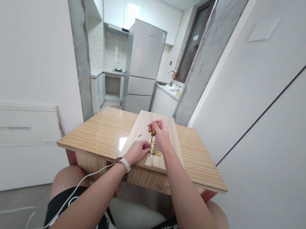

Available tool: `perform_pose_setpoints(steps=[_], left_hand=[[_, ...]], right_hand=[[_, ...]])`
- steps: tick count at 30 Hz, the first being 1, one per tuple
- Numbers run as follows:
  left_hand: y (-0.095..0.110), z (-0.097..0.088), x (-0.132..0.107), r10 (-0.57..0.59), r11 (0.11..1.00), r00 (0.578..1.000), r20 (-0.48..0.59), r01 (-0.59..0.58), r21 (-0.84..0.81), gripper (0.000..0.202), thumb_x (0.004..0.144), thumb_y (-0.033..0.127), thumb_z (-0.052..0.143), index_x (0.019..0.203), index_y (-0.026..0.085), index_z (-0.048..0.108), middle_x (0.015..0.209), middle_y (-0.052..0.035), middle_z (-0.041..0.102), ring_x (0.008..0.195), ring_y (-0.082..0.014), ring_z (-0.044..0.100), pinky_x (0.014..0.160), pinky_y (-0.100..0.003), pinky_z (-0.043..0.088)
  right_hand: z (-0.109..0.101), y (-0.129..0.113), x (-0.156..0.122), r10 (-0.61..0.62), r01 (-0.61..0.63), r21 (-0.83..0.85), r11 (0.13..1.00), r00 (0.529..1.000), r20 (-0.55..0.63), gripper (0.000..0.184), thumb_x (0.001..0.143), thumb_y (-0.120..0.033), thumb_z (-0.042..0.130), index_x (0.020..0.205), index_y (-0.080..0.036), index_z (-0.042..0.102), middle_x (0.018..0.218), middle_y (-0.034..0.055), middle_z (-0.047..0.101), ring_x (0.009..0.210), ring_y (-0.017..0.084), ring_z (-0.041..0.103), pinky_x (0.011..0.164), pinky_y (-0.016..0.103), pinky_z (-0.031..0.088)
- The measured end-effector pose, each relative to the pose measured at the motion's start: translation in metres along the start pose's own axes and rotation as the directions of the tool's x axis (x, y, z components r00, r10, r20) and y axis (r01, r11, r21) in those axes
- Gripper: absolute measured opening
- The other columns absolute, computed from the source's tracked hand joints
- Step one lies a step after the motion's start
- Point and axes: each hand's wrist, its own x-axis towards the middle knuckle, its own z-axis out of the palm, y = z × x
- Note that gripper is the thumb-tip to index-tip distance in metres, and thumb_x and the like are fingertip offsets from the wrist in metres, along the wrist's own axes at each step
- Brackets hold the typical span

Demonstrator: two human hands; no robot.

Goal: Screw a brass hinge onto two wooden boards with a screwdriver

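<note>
My right hand [160, 133] grips the yellow-and-black handle of a screwdriver [153, 132], held upright with its shaft pointing down at a brass hinge [156, 151]. The hinge lies across the seam between two pale wooden boards [146, 123] set side by side. My left hand [140, 150] is closed at the hinge's left leaf, its fingertips pinched near the screwdriver's tip. Whatever sits between those fingertips is too small to make out. A loose screw [139, 135] rests on the left board, beyond my left hand.
The boards lie on a wood-grain table [103, 129] with a drawer handle [162, 187] at its front. A white cable [83, 181] runs from my left wrist down past my leg. White walls stand close on both sides. A fridge [146, 58] is in the kitchen beyond.
</note>
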Motion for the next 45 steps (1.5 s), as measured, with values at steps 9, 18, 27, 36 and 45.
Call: perform_pose_setpoints(steps=[9,18,27,36,45], left_hand=[[-0.001,0.0,0.0,-0.008,1.0,1.0,0.005,0.008,-0.018,0.007,0.088,0.018,0.074,0.092,0.018,0.079,0.089,-0.0054,0.08,0.08,-0.0183,0.072,0.078,-0.029,0.055],[-0.003,0.001,0.0,0.013,1.0,1.0,0.021,-0.012,-0.02,0.007,0.089,0.02,0.074,0.092,0.018,0.08,0.09,-0.0053,0.081,0.08,-0.0178,0.072,0.077,-0.029,0.054],[-0.009,0.003,0.001,0.033,0.999,0.999,0.028,-0.032,-0.013,0.008,0.09,0.023,0.072,0.093,0.019,0.078,0.092,-0.0058,0.08,0.083,-0.0193,0.071,0.077,-0.029,0.054],[-0.006,0.002,0.0,0.035,0.999,0.999,0.026,-0.035,0.01,0.007,0.09,0.022,0.07,0.092,0.019,0.076,0.087,-0.0038,0.078,0.078,-0.0174,0.069,0.074,-0.028,0.051],[-0.008,0.002,0.001,0.051,0.999,0.998,0.021,-0.052,0.018,0.007,0.09,0.022,0.069,0.091,0.019,0.075,0.085,-0.0031,0.077,0.077,-0.017,0.067,0.074,-0.028,0.05]], right_hand=[[-0.003,0.005,0.003,0.033,-0.033,0.037,0.999,0.999,-0.007,0.042,0.09,-0.065,0.07,0.095,-0.023,0.068,0.085,0.0023,0.071,0.071,0.015,0.06,0.065,0.028,0.046],[-0.003,0.002,0.001,-0.013,0.013,0.019,1.0,0.999,-0.03,0.045,0.086,-0.067,0.076,0.096,-0.026,0.061,0.081,-0.0005,0.071,0.065,0.014,0.057,0.063,0.028,0.044],[-0.007,0.009,0.001,-0.009,0.012,0.048,0.999,0.998,-0.061,0.045,0.083,-0.063,0.083,0.095,-0.027,0.06,0.089,0.0004,0.073,0.078,0.018,0.065,0.073,0.032,0.05],[-0.008,0.006,-0.001,0.007,-0.005,0.071,0.998,0.999,-0.036,0.042,0.093,-0.067,0.068,0.102,-0.025,0.069,0.083,0.0017,0.07,0.069,0.016,0.057,0.064,0.031,0.043],[-0.008,0.005,-0.001,-0.031,0.038,0.081,0.996,0.995,-0.094,0.044,0.082,-0.059,0.084,0.097,-0.028,0.056,0.084,-0.0022,0.071,0.07,0.016,0.059,0.068,0.03,0.045]])
